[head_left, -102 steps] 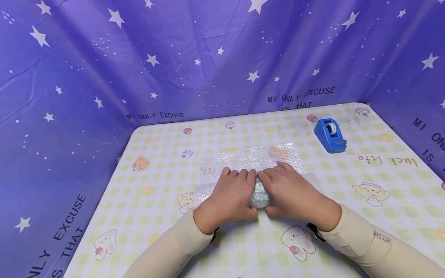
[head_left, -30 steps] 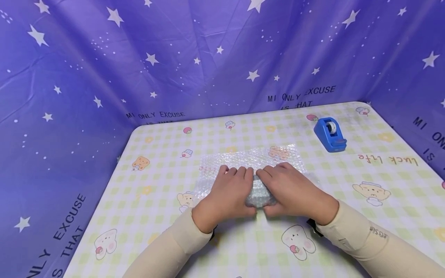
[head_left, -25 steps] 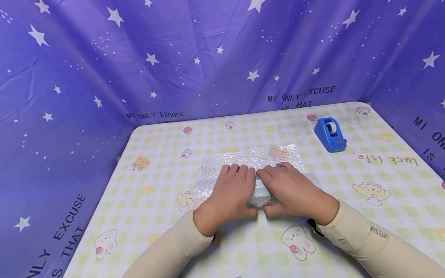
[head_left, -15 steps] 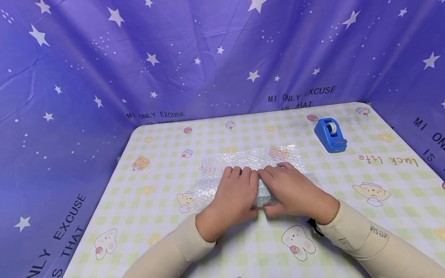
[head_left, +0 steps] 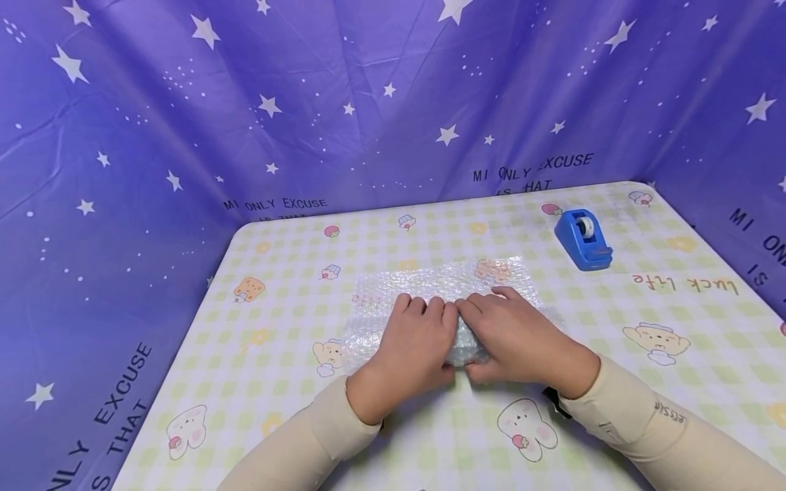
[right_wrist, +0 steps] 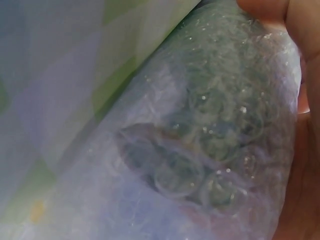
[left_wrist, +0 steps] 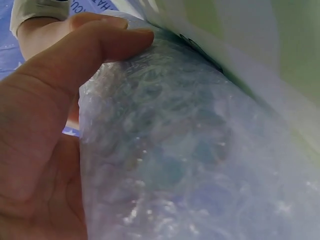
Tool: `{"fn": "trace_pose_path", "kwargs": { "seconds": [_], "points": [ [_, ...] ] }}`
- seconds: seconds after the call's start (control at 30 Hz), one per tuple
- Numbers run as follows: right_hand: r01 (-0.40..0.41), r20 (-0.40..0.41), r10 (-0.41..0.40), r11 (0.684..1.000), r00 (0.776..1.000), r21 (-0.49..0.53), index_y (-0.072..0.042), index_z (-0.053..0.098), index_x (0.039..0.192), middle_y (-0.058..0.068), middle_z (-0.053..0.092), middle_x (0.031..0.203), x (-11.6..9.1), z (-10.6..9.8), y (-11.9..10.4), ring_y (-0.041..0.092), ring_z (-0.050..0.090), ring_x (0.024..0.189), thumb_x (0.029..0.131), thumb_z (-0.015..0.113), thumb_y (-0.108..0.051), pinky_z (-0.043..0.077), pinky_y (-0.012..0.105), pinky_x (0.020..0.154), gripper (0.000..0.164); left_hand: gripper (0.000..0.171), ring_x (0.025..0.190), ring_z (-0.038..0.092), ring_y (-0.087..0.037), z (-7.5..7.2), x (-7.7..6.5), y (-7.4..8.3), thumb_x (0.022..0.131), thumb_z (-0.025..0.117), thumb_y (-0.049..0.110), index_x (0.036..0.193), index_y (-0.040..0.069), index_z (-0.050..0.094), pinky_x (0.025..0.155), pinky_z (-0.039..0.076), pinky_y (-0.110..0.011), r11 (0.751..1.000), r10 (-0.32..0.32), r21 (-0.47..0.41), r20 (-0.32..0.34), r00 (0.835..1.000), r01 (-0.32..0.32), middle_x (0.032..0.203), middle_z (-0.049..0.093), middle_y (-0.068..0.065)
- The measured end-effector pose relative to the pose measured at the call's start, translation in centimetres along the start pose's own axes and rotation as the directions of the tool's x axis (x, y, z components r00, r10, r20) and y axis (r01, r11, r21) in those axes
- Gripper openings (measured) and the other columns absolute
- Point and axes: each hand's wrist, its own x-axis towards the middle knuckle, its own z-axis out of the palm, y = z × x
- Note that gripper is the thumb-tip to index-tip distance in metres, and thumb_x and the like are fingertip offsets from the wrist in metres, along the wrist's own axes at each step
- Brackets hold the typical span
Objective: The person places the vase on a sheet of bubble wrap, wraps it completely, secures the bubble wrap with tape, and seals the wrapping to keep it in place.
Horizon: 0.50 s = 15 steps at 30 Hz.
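Both hands hold a rolled bundle of bubble wrap (head_left: 468, 346) at the middle of the table. My left hand (head_left: 413, 349) curls over its left part, fingers across the top and thumb on the near side. On the right part, my right hand (head_left: 518, 339) grips in the same way, its index finger close to the left one. A flat stretch of the bubble wrap sheet (head_left: 430, 281) lies beyond the roll. Through the layers (left_wrist: 165, 145) in the left wrist view something greenish shows. A dark-edged end of the wrapped object (right_wrist: 165, 167) appears in the right wrist view; its kind is obscured.
A blue tape dispenser (head_left: 583, 240) with a white roll stands at the back right of the table. The table (head_left: 282, 423) has a green-checked cover with cartoon prints. Purple star-patterned curtains (head_left: 368, 136) hang behind and at both sides.
Over the last second the left hand has shifted slightly right along the roll, its fingers closer to the right hand and covering more wrap. The right hand stays nearly in place.
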Motion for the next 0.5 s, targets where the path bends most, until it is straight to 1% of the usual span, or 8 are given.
{"fn": "trace_pose_path", "kwargs": {
  "seconds": [0.07, 0.3, 0.5],
  "points": [
    [-0.006, 0.001, 0.006, 1.000, 1.000, -0.012, -0.004, 0.062, 0.128, 0.005, 0.070, 0.113, -0.01, -0.03, -0.03, 0.024, 0.069, 0.102, 0.061, 0.083, -0.058, 0.045, 0.060, 0.102, 0.088, 0.074, 0.076, 0.058, -0.022, 0.07, 0.04, -0.16, 0.062, 0.082, 0.061, 0.115, 0.013, 0.059, 0.077, 0.040, -0.039, 1.000, 0.006, -0.008, -0.005, 1.000, -0.006, 0.094, 0.061, 0.002],
    [-0.010, -0.007, 0.010, 0.999, 1.000, -0.043, -0.004, 0.063, 0.127, 0.006, 0.071, 0.112, -0.02, -0.10, -0.15, 0.026, 0.069, 0.103, 0.061, 0.082, -0.060, 0.045, 0.062, 0.103, 0.089, 0.071, 0.073, 0.057, -0.021, 0.35, 0.07, -0.51, 0.060, 0.079, 0.059, 0.111, 0.014, 0.062, 0.076, 0.040, -0.039, 0.999, 0.023, -0.021, -0.052, 0.998, -0.024, 0.090, 0.061, 0.004],
    [-0.020, -0.002, 0.020, 0.999, 1.000, -0.038, -0.005, 0.063, 0.127, 0.006, 0.070, 0.114, -0.08, -0.17, -0.24, 0.026, 0.069, 0.104, 0.061, 0.083, -0.059, 0.043, 0.063, 0.106, 0.088, 0.072, 0.073, 0.058, -0.020, 0.36, 0.13, -0.59, 0.060, 0.079, 0.061, 0.113, 0.015, 0.063, 0.076, 0.039, -0.039, 0.999, 0.020, -0.030, -0.043, 0.999, -0.021, 0.090, 0.061, 0.004]
  ]
}}
